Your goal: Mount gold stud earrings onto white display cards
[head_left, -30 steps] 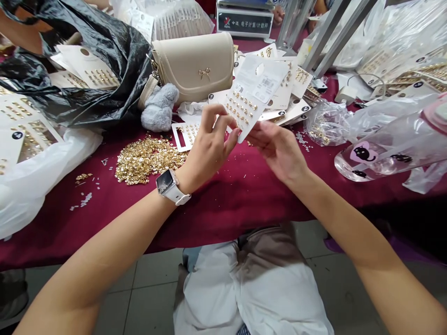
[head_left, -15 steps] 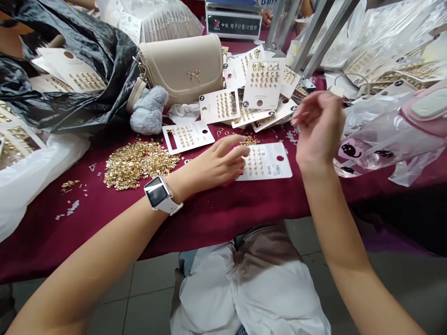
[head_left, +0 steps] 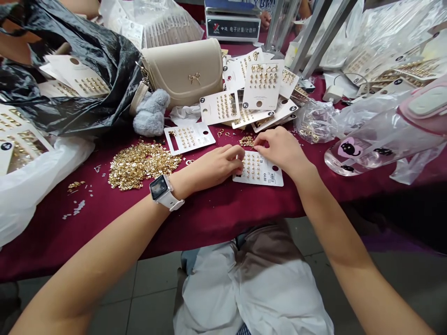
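My left hand (head_left: pixel 213 165) rests at the left edge of a white earring card (head_left: pixel 260 170), its curled fingertips on the rows of gold studs. My right hand (head_left: pixel 281 149) sits at the card's top edge, fingertips bunched. Whether either hand pinches a tiny piece is too small to tell. Just above the card lies a small heap of gold earring pieces (head_left: pixel 247 141). A much larger heap of gold pieces (head_left: pixel 139 165) spreads to the left of my left hand. A white smartwatch (head_left: pixel 159 188) circles my left wrist.
Several earring cards (head_left: pixel 223 107) overlap behind my hands on a maroon tablecloth (head_left: pixel 87 232). Around them are a beige handbag (head_left: pixel 182 72), a grey plush toy (head_left: pixel 151 112), a black plastic bag (head_left: pixel 87 79), a clear bag of gold pieces (head_left: pixel 314 123) and an electronic scale (head_left: pixel 232 27).
The card held up between both hands now lies flat on the table. My right hand has come down from its raised position to the card's top edge, and my left hand stays at its left edge.
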`<action>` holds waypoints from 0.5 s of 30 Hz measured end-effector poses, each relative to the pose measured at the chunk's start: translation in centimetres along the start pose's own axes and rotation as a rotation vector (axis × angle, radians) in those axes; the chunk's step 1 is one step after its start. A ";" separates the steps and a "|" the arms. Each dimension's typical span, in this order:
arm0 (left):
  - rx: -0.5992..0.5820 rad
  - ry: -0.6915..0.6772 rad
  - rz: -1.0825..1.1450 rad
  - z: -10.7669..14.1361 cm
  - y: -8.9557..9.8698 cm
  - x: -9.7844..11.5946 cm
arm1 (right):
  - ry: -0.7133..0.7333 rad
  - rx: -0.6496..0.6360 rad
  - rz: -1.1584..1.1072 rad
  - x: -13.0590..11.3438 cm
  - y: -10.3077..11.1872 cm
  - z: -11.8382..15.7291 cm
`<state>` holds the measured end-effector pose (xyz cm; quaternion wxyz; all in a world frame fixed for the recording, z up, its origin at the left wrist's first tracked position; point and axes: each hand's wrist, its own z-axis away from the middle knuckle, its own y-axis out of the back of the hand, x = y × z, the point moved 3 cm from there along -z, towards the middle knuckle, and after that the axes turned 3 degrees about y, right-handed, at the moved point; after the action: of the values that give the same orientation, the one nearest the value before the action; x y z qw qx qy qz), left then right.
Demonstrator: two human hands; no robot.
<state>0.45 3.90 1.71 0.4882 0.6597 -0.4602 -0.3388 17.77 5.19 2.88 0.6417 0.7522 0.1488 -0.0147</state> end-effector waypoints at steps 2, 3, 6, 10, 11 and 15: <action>-0.016 0.012 -0.001 0.0 -0.1 0.0 | 0.025 0.012 0.012 0.1 -0.2 0.0; -0.018 0.016 -0.004 -0.1 -0.1 0.0 | 0.043 0.012 0.016 0.0 -0.3 0.0; -0.016 0.014 0.004 -0.1 0.0 0.0 | 0.080 -0.005 0.036 -0.1 -0.5 -0.1; -0.015 0.022 0.041 -0.2 0.1 0.2 | 0.076 -0.057 0.045 -0.3 -0.5 -0.1; -0.022 0.029 0.045 -0.2 0.1 0.2 | 0.072 -0.063 0.045 -0.3 -0.5 -0.1; -0.066 0.057 0.042 -0.2 0.2 0.2 | 0.075 -0.069 0.033 -0.4 -0.5 -0.2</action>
<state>0.67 3.75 1.96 0.5297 0.6428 -0.4482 -0.3246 17.28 5.33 2.52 0.6615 0.7319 0.1606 0.0291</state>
